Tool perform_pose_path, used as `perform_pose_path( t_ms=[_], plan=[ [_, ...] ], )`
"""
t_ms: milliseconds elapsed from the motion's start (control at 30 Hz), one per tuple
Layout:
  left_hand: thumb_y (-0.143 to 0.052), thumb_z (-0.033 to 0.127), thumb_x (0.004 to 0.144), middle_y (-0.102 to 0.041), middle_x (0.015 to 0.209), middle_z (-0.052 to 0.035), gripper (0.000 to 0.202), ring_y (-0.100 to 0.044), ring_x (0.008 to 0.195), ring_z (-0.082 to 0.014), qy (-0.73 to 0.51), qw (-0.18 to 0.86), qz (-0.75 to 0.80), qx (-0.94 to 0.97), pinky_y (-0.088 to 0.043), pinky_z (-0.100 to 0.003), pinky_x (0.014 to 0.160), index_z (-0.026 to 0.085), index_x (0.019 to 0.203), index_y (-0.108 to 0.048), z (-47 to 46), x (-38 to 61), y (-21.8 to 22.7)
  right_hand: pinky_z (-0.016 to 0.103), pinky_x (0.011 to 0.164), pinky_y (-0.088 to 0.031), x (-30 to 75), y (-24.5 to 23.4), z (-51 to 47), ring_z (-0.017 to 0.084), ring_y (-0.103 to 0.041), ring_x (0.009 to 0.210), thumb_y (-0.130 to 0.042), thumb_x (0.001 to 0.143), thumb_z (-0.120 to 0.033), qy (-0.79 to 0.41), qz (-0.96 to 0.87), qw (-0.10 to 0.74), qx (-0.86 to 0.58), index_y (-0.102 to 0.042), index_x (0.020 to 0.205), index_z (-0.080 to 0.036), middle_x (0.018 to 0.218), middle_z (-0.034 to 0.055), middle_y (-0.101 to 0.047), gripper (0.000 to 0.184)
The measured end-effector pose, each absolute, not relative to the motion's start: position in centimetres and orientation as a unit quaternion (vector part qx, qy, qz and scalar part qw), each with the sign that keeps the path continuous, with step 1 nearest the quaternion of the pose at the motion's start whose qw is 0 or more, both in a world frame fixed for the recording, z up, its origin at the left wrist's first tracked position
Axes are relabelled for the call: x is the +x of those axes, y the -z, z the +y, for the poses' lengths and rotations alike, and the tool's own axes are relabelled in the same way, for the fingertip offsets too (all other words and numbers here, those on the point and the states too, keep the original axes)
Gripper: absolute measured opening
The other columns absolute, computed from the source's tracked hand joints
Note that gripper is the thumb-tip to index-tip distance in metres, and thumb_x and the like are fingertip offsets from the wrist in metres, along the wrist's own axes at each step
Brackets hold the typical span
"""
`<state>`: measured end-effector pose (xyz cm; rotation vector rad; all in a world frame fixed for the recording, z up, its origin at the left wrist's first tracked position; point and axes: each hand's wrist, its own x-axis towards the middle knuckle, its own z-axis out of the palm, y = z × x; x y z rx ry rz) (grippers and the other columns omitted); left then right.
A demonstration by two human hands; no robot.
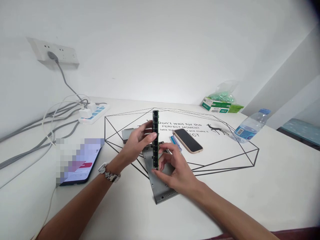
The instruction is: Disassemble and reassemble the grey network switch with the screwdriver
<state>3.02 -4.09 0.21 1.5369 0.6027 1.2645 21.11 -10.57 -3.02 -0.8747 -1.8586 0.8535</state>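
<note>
A long narrow circuit board (155,140) with a row of black ports along it stands upright between my hands. My left hand (136,146) grips its upper half from the left, with a metal watch on the wrist. My right hand (173,170) pinches its lower end from the right. Directly below lies an open grey sheet-metal switch case (158,186), tilted across the table, with my right hand partly over it. A smaller grey metal piece (126,135) lies behind my left hand, partly hidden.
A blue-handled screwdriver (176,143) lies next to a black phone (187,140) on the printed white tabletop (275,186). A second phone (82,163) lies left, near grey cables and a power strip (93,113). A water bottle (250,126) lies far right; a green box (216,105) stands behind.
</note>
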Motion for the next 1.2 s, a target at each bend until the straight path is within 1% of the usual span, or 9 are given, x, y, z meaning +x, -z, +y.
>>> perform_pose_path(
  t_ms=[267, 500, 567, 633, 700, 767, 867, 1000, 1200],
  plan=[
    [-0.062, 0.055, 0.09, -0.065, 0.131, -0.011, 0.052, -0.058, 0.123, -0.0278, -0.559, 0.502, 0.318, 0.578, -0.046, -0.038, 0.104, 0.022, 0.131, -0.062, -5.7, 4.9, 0.8, 0.032, 0.067, -0.054, 21.2, 2.6, -10.4, 0.013, -0.058, 0.074, -0.072, 0.081, -0.017, -0.276, -0.787, 0.416, -0.361, -0.043, 0.124, -0.03, 0.107, 0.003, -0.047, 0.053],
    [-0.047, 0.068, 0.093, -0.073, 0.114, -0.013, 0.063, -0.07, 0.103, -0.0284, -0.592, 0.651, 0.242, 0.41, -0.058, -0.041, 0.087, 0.018, 0.128, -0.064, -5.3, 5.9, 1.0, 0.042, 0.083, -0.051, 22.6, 1.5, -9.7, 0.026, -0.054, 0.106, -0.078, 0.079, -0.037, -0.174, -0.735, 0.454, -0.472, -0.05, 0.131, -0.031, 0.125, 0.0106, -0.049, 0.059],
    [-0.043, 0.071, 0.092, -0.075, 0.109, -0.0126, 0.067, -0.072, 0.098, -0.0279, -0.578, 0.677, 0.229, 0.393, -0.059, -0.04, 0.083, 0.018, 0.127, -0.065, -5.3, 5.7, 0.7, 0.039, 0.076, -0.051, 23.0, 1.3, -9.2, 0.024, -0.059, 0.098, -0.069, 0.087, -0.044, -0.247, -0.703, 0.437, -0.504, -0.049, 0.132, -0.028, 0.118, 0.0106, -0.056, 0.053],
    [-0.039, 0.074, 0.091, -0.076, 0.106, -0.012, 0.071, -0.073, 0.096, -0.0278, -0.562, 0.693, 0.235, 0.385, -0.06, -0.04, 0.082, 0.018, 0.125, -0.066, -5.0, 5.4, 0.7, 0.034, 0.064, -0.049, 23.1, 1.3, -8.8, 0.019, -0.062, 0.075, -0.062, 0.092, -0.049, -0.377, -0.687, 0.388, -0.485, -0.055, 0.12, -0.023, 0.092, 0.0056, -0.063, 0.039],
    [-0.038, 0.075, 0.092, -0.076, 0.106, -0.0113, 0.072, -0.073, 0.098, -0.0276, -0.564, 0.687, 0.262, 0.377, -0.059, -0.039, 0.085, 0.017, 0.124, -0.067, -4.5, 5.2, 1.1, 0.029, 0.052, -0.042, 23.1, 1.3, -8.6, 0.015, -0.058, 0.054, -0.059, 0.093, -0.05, -0.465, -0.667, 0.371, -0.448, -0.056, 0.105, -0.022, 0.065, -0.0029, -0.055, 0.031],
    [-0.041, 0.073, 0.092, -0.076, 0.11, -0.0096, 0.068, -0.071, 0.103, -0.0261, -0.607, 0.642, 0.294, 0.365, -0.057, -0.038, 0.091, 0.018, 0.125, -0.066, -3.7, 5.2, 1.8, 0.026, 0.046, -0.037, 22.9, 1.4, -8.6, 0.012, -0.054, 0.045, -0.061, 0.093, -0.048, -0.469, -0.653, 0.407, -0.434, -0.054, 0.102, -0.023, 0.059, -0.0069, -0.049, 0.028],
    [-0.048, 0.064, 0.095, -0.072, 0.122, -0.0055, 0.057, -0.065, 0.117, -0.0225, -0.666, 0.572, 0.305, 0.369, -0.05, -0.034, 0.102, 0.022, 0.131, -0.062, -2.6, 5.1, 2.5, 0.027, 0.048, -0.041, 22.8, 1.8, -8.6, 0.01, -0.055, 0.05, -0.063, 0.093, -0.043, -0.403, -0.663, 0.454, -0.438, -0.058, 0.104, -0.025, 0.074, -0.0035, -0.058, 0.022],
    [-0.031, 0.077, 0.092, -0.07, 0.127, -0.0091, 0.077, -0.063, 0.118, -0.0277, -0.612, 0.619, 0.266, 0.414, -0.05, -0.043, 0.1, 0.021, 0.137, -0.058, -1.9, 4.2, 2.4, 0.027, 0.05, -0.045, 23.2, 2.3, -8.0, 0.01, -0.055, 0.059, -0.068, 0.09, -0.04, -0.327, -0.667, 0.498, -0.447, -0.064, 0.099, -0.024, 0.094, 0.0013, -0.06, 0.018],
    [-0.023, 0.085, 0.086, -0.067, 0.129, -0.0183, 0.094, -0.058, 0.122, -0.0359, -0.484, 0.689, 0.254, 0.476, -0.048, -0.051, 0.099, 0.012, 0.13, -0.062, -1.2, 1.6, 1.3, 0.028, 0.047, -0.052, 24.4, 2.2, -6.8, 0.012, -0.055, 0.064, -0.076, 0.082, -0.04, -0.299, -0.6, 0.594, -0.445, -0.067, 0.108, -0.023, 0.099, 0.0042, -0.059, 0.032]
  ],
)
